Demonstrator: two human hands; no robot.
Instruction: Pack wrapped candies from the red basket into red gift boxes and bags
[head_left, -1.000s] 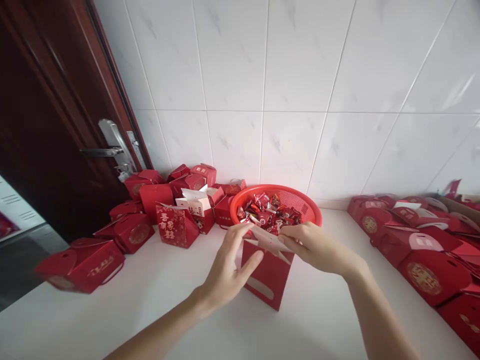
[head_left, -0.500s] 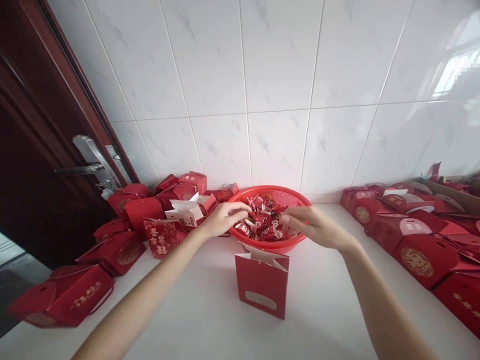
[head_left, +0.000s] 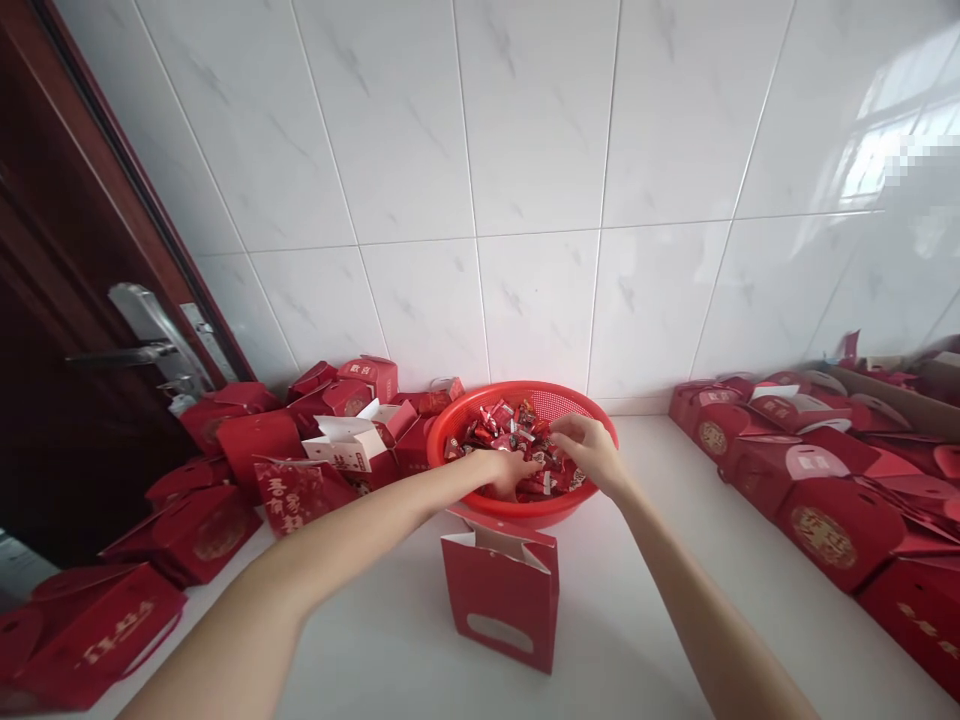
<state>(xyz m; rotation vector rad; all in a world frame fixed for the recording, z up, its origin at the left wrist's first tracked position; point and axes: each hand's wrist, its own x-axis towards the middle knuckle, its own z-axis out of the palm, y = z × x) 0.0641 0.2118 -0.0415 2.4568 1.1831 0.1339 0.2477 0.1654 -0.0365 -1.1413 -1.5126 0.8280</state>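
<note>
Left hand (head_left: 511,472) has reached deeper into the round red plastic basket (head_left: 541,514) of red-wrapped sweets (head_left: 501,415) by the tabletop's (head_left: 611,625) wall-side edge, right hand (head_left: 587,448) alongside, either's closure unclear to me remotely, both probably free because the open-topped red card box (head_left: 495,588) stands unaided nearer the front edge.

A lane of bare worktop (head_left: 652,465) runs right of centre between the basket (head_left: 525,517) and the row of red boxes (head_left: 817,500) at right; the right forearm (head_left: 694,590) crosses its lower end. An upright red box (head_left: 499,590) at lower centre blocks the basket's front. Piled boxes (head_left: 180,530) crowd the left, and the tiled wall (head_left: 532,130) closes off the back.
</note>
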